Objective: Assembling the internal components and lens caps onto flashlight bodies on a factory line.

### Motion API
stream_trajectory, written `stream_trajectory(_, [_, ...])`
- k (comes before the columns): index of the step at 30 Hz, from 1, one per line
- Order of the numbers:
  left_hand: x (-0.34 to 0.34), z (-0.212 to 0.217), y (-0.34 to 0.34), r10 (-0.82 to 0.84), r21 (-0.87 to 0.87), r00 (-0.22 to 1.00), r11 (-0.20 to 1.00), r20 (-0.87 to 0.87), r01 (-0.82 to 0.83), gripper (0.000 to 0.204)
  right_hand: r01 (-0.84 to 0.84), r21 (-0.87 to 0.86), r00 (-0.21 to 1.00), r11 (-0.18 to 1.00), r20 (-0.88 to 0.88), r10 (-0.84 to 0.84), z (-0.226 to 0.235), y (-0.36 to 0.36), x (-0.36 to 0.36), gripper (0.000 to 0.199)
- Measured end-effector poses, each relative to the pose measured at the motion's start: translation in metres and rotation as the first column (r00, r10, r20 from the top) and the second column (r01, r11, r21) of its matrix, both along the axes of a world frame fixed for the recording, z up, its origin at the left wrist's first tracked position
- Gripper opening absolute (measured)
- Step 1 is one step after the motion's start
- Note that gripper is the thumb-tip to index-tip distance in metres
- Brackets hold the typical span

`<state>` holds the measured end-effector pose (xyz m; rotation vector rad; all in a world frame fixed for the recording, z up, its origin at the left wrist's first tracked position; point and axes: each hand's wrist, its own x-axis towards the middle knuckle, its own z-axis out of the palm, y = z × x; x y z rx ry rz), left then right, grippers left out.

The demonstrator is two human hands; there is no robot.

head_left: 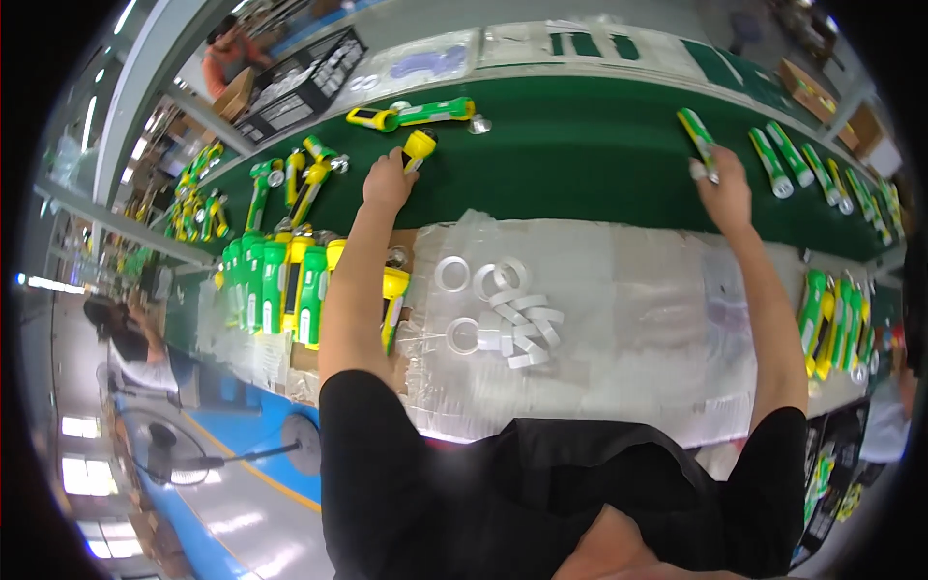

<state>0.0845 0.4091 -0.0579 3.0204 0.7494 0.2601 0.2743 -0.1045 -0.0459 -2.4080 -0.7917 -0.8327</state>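
Observation:
My left hand (pixel 388 182) is closed round a yellow flashlight (pixel 420 147) over the dark green belt, its wide head up and away from me. Farther right, my right hand (pixel 726 190) grips a green flashlight (pixel 692 129) by its near end, so part of it is hidden under the fingers. Just beyond my left hand lie a green flashlight (pixel 437 111) and a yellow one (pixel 373 119), with a small clear round piece (pixel 479 125) beside them. Between my forearms, several white rings (pixel 451 274) lie loose on the plastic-covered worktop (pixel 648 319).
Green and yellow flashlights (pixel 274 285) stand packed left of my left forearm; another group (pixel 833 324) stands at the right. More flashlights (pixel 770 162) lie along the belt (pixel 561 145). A black crate (pixel 307 87) and two other people (pixel 229 60) are at the left; a pedestal fan (pixel 174 449) stands below.

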Motion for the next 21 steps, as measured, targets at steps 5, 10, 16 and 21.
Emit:
stream_trajectory(5, [-0.002, 0.052, -0.142, -0.312, -0.285, 0.845, 0.842, 0.435, 0.458, 0.059, -0.323, 0.499, 0.678, 0.804, -0.47, 0.564, 0.006, 0.043, -0.104, 0.024])
stream_trajectory(10, [-0.062, 0.053, -0.301, -0.373, -0.55, 0.689, 0.418, 0.621, 0.723, 0.057, -0.051, 0.746, 0.574, 0.664, -0.522, 0.631, 0.021, 0.044, -0.192, 0.057])
stream_trajectory(16, [-0.092, 0.048, -0.334, -0.526, -0.491, 0.595, 0.34, 0.608, 0.802, 0.04, 0.17, 0.818, 0.402, 0.55, -0.567, 0.719, 0.032, -0.032, -0.27, 0.059])
stream_trajectory(21, [-0.089, 0.063, -0.394, -0.253, -0.358, 0.363, 0.066, 0.897, 0.931, 0.022, 0.038, 0.845, 0.152, 0.533, -0.532, 0.833, 0.033, -0.069, -0.31, 0.064])
